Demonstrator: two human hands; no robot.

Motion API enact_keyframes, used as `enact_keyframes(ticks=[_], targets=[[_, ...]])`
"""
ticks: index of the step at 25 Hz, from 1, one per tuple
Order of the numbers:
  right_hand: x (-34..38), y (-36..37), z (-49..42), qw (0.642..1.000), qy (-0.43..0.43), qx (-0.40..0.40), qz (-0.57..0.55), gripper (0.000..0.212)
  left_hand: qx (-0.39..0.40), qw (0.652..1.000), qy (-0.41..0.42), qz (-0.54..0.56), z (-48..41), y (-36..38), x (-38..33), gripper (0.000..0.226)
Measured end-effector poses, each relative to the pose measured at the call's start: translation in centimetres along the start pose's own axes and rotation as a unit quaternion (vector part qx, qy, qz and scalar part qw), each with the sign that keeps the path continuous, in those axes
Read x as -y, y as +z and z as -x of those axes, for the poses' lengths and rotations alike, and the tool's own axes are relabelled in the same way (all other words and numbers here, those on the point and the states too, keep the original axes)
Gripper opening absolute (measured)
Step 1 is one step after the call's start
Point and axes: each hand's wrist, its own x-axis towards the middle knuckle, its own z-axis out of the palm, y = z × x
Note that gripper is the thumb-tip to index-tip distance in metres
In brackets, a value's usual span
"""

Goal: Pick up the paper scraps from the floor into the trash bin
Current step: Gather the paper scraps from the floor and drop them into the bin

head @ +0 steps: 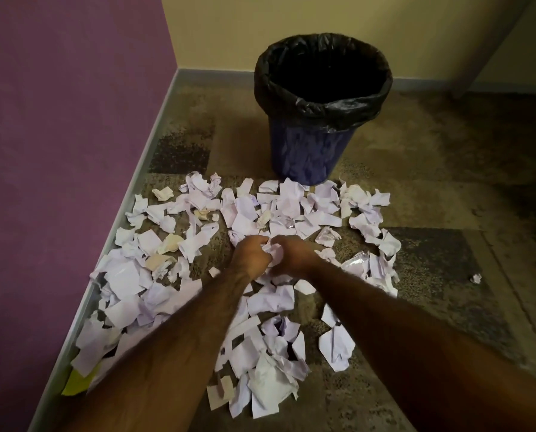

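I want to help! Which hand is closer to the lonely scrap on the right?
Right. The right hand sits left of the lone scrap; the left hand is farther left.

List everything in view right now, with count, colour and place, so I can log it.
trash bin: one, blue, upright on the carpet beyond the scraps
bin liner: one, black, folded over the bin's rim
paper scraps: many, mostly white, a few cream, spread from the bin toward the camera and left to the baseboard
yellow scrap: one, yellow, lower left by the baseboard
stray scrap: one, white, alone on the carpet at right
held wad: one, white, between both hands
carpet: one, brown patchwork, floor
baseboard: grey, along the wall foot
purple wall: one, left
cream wall: one, behind the bin
left hand: grips the held wad
right hand: grips the same wad
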Motion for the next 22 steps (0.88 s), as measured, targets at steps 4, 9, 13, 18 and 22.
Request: enact_keyframes(ticks=[4,9,13,18,22], targets=[[2.1,-6.7,-0.5,1.0,0.012,0.007,-0.011,0.076,0.002,1.0,-0.01,0.001,-0.6,-3.6,-5.9,0.047],[5.9,-20.4,0.6,0.991,-0.024,-0.088,0.096,0.059,-0.023,0.992,0.114,0.055,-1.1,-10.5,-17.8,0.02],[8.2,-31.3,0.0,0.97,-0.039,-0.175,0.167,0.042,-0.085,0.973,0.166,0.135,-3.5,-14.9,-27.6,0.032],[6.0,-34.6,-4.1,0.963,-0.006,-0.262,0.069,0.054,-0.035,0.9,0.13,0.415,-3.8,-15.0,-31.6,0.068],[3.4,-32.4,-6.1,0.951,-0.011,-0.304,-0.063,0.042,-0.01,0.917,0.113,0.383,-5.0,-14.2,-30.4,0.087]])
